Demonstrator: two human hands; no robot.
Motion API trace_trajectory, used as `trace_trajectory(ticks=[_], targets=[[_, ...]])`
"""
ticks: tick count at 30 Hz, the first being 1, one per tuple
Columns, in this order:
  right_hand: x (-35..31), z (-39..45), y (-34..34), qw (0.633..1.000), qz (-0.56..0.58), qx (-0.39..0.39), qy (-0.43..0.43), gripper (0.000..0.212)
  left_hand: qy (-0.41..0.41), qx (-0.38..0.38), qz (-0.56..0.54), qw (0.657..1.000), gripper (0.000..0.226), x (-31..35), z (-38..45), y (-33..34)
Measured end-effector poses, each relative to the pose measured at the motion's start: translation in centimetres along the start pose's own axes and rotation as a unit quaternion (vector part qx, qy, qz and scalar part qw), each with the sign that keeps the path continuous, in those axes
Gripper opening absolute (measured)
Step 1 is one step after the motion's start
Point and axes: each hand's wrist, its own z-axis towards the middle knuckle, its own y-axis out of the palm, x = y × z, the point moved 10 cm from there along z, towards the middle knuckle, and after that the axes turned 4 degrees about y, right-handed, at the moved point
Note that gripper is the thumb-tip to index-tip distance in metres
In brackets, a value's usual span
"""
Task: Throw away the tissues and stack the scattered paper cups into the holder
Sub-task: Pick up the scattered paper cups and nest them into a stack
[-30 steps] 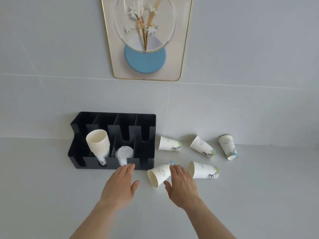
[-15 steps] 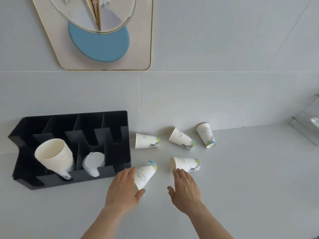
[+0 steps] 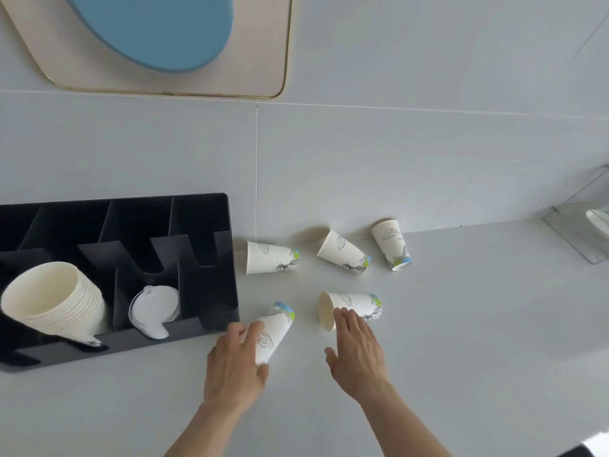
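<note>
A black cup holder [image 3: 211, 291] stands at the left against the wall, with a stack of white paper cups [image 3: 56, 298] in one slot and white lids [image 3: 153, 310] in the slot beside it. My left hand [image 3: 235, 364] is closed around a printed paper cup [image 3: 275, 328] lying just right of the holder. My right hand [image 3: 357, 351] is open, its fingertips touching the rim end of another lying cup [image 3: 357, 305]. Three more cups lie near the wall: one [image 3: 270, 257] by the holder, one [image 3: 344, 252] in the middle, one [image 3: 392, 244] at the right.
The cups lie on a pale grey counter [image 3: 461, 341] that meets a tiled wall. A framed picture [image 3: 197, 61] hangs above the holder. A clear acrylic tray [image 3: 580, 232] sits at the far right edge. No tissues are in view.
My left hand has closed on the nearest cup, which my right hand was touching a second ago. My right hand moved right onto the neighbouring cup. The view shifted right and down.
</note>
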Motion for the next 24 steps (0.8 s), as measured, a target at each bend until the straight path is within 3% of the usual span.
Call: trace_trajectory(ticks=[4,10,16,21,24], targets=[[-0.1,2.5,0.3,1.0,-0.004,-0.006,-0.024,0.089,0.003,-0.005,-0.05,0.999,0.066,0.2,-0.3,-1.0],[0.3,5.6,1.5,0.995,-0.037,-0.009,-0.088,0.111,0.039,0.023,-0.007,0.999,0.077,2.5,-0.8,-4.9],[0.4,6.1,3.3,0.991,-0.027,-0.012,-0.129,0.106,0.06,-0.001,0.038,0.997,0.077,4.2,-1.7,-4.2],[0.8,5.3,3.1,0.991,-0.025,-0.013,-0.13,0.101,0.05,0.004,-0.02,0.999,0.106,4.8,-2.1,-3.1],[0.9,5.0,0.8,0.994,0.039,-0.012,-0.106,0.103,0.048,0.008,-0.059,0.997,0.116,4.5,-3.0,-3.1]])
